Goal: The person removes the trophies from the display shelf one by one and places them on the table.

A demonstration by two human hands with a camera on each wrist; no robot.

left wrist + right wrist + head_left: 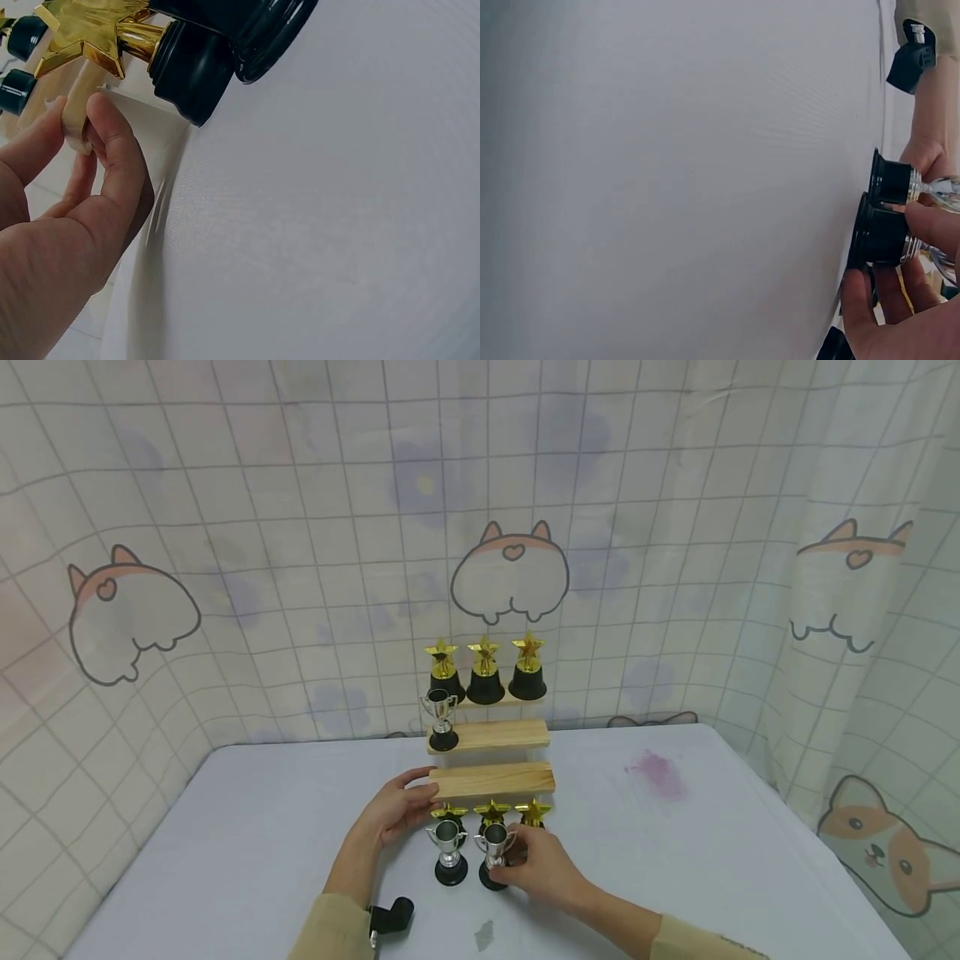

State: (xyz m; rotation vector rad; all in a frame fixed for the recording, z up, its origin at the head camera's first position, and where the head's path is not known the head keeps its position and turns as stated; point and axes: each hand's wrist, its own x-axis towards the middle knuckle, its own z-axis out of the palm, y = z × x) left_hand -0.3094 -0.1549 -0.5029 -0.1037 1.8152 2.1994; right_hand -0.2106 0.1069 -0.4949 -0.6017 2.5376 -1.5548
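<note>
My left hand [396,810] holds the left end of the lower wooden step [495,781] of a tiered stand. In the left wrist view, its thumb and fingers pinch the end of that board [75,124]. With my right hand [549,870] I grip a silver trophy cup [495,837] on a black base [885,234], low at the table surface. Just left of it stands a second silver trophy cup [447,839], upright. Behind these cups is a row of three gold star trophies [492,812], partly hidden by the cups and my right hand.
Three gold star trophies [485,681] stand on the top tier. Another silver trophy cup [441,718] sits at the left end of the middle wooden step [498,735]. A white cloth [247,843] covers the table, and a patterned curtain [315,568] hangs behind.
</note>
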